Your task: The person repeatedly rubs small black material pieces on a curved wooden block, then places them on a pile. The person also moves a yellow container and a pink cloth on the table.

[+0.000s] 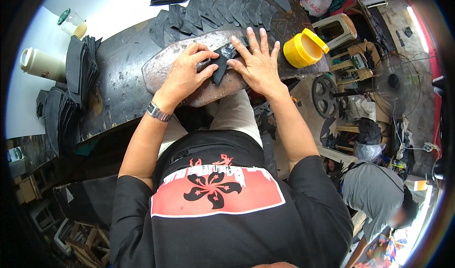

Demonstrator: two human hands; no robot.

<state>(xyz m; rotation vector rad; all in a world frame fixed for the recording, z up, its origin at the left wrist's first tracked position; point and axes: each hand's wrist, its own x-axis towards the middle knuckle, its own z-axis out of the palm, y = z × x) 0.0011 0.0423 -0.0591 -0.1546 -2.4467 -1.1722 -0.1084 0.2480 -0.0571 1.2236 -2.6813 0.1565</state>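
A small black leather-like piece (220, 72) lies on a worn brown board (156, 68) at the table's near edge. My left hand (186, 75), with a watch on its wrist, has thumb and forefinger closed at the piece's left edge. My right hand (259, 68) lies open over the piece's right side, fingers spread and pointing away from me. That hand hides part of the piece. Past the board, similar black cut pieces (193, 13) lie overlapping in a curved row.
A yellow tub (303, 49) with its lid tilted stands right of the board. Stacks of black pieces (80, 69) sit at the left, beside a cream mug (43, 64) and a glass jar (71, 22). A fan (394, 81) and a bent-over person (374, 192) are at the right.
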